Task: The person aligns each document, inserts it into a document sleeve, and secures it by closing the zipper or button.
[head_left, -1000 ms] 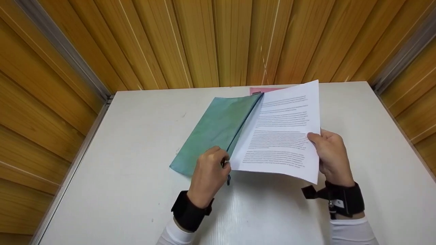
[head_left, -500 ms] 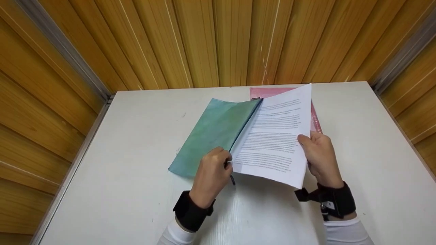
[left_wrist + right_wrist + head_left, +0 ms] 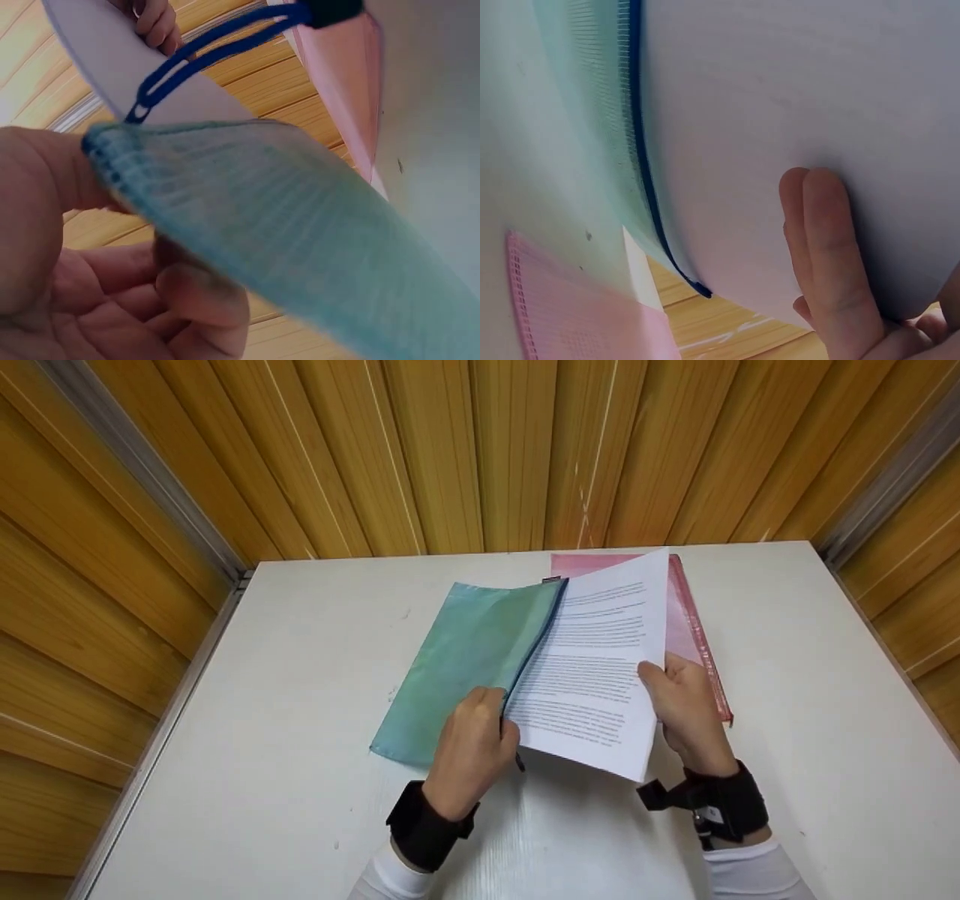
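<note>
My left hand (image 3: 472, 754) pinches the near corner of a green zip pouch (image 3: 472, 645) at its open, dark blue zipped edge. A blue cord pull (image 3: 217, 45) hangs from that corner in the left wrist view. In my right hand (image 3: 686, 709) is a white printed paper (image 3: 585, 660), held by its right edge with the thumb on the printed face. Fingers (image 3: 832, 247) lie against the back of the paper in the right wrist view. The paper's left part is inside the pouch's mouth, hidden by the green front.
A pink zip pouch (image 3: 686, 622) lies on the white table (image 3: 300, 675) behind the paper, partly covered by it. Wood-patterned panels (image 3: 510, 457) stand at the back and both sides of the table.
My right hand has moved left with the paper, and more of the paper is inside the green pouch. More of the pink pouch shows. My left hand has shifted slightly right.
</note>
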A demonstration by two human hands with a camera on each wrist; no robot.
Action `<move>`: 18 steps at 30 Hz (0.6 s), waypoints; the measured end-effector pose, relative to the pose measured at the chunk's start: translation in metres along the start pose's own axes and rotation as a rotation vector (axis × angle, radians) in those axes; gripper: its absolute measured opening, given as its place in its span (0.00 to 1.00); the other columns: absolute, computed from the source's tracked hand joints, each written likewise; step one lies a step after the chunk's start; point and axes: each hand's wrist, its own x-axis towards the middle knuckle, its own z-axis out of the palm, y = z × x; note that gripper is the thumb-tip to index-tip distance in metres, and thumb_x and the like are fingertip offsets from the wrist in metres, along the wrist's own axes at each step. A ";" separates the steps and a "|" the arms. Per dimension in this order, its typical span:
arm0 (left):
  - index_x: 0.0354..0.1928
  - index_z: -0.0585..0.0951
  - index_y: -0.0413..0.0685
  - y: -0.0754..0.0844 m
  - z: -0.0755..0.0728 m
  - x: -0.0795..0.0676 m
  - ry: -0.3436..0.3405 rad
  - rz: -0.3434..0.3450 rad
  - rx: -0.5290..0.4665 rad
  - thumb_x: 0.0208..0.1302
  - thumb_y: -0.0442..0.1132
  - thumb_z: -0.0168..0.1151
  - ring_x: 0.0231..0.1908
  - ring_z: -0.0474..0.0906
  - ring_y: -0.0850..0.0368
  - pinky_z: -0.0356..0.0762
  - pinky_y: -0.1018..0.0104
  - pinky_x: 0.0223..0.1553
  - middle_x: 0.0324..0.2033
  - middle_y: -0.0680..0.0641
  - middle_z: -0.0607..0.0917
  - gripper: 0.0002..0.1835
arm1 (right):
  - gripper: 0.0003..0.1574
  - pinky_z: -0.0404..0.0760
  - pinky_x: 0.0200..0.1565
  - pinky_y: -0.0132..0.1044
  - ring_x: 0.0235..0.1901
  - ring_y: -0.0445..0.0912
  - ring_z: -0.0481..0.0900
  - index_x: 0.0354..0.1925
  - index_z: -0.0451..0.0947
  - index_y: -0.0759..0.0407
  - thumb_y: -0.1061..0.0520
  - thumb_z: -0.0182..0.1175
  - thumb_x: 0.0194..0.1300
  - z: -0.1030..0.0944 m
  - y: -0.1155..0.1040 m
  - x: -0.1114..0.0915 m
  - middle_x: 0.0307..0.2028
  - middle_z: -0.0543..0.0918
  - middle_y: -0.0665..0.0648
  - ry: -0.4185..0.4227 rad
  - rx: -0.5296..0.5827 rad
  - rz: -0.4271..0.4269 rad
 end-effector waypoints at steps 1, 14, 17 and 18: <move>0.24 0.77 0.39 0.000 0.001 0.000 0.011 -0.005 0.013 0.53 0.23 0.57 0.22 0.59 0.62 0.59 0.73 0.20 0.19 0.50 0.68 0.06 | 0.27 0.86 0.38 0.38 0.40 0.45 0.89 0.66 0.65 0.77 0.60 0.45 0.76 0.001 0.001 0.000 0.58 0.77 0.77 -0.006 -0.001 -0.001; 0.16 0.72 0.47 -0.001 0.009 0.002 0.135 0.070 0.142 0.60 0.27 0.63 0.21 0.58 0.63 0.56 0.75 0.21 0.17 0.53 0.65 0.17 | 0.28 0.86 0.39 0.38 0.41 0.45 0.89 0.66 0.63 0.78 0.59 0.44 0.77 -0.001 0.008 0.005 0.59 0.75 0.78 -0.068 0.004 0.024; 0.16 0.72 0.47 0.001 0.008 0.002 0.136 0.120 0.136 0.60 0.27 0.64 0.22 0.56 0.64 0.54 0.76 0.22 0.17 0.54 0.62 0.18 | 0.27 0.86 0.38 0.38 0.40 0.45 0.89 0.66 0.64 0.77 0.59 0.43 0.77 -0.001 0.009 0.006 0.59 0.75 0.78 -0.078 0.000 0.048; 0.16 0.72 0.47 0.001 0.007 0.002 0.136 0.136 0.132 0.60 0.27 0.64 0.22 0.56 0.64 0.54 0.76 0.22 0.17 0.54 0.61 0.18 | 0.27 0.87 0.38 0.39 0.40 0.45 0.89 0.66 0.64 0.77 0.59 0.43 0.78 -0.001 0.009 0.006 0.59 0.75 0.78 -0.081 -0.001 0.056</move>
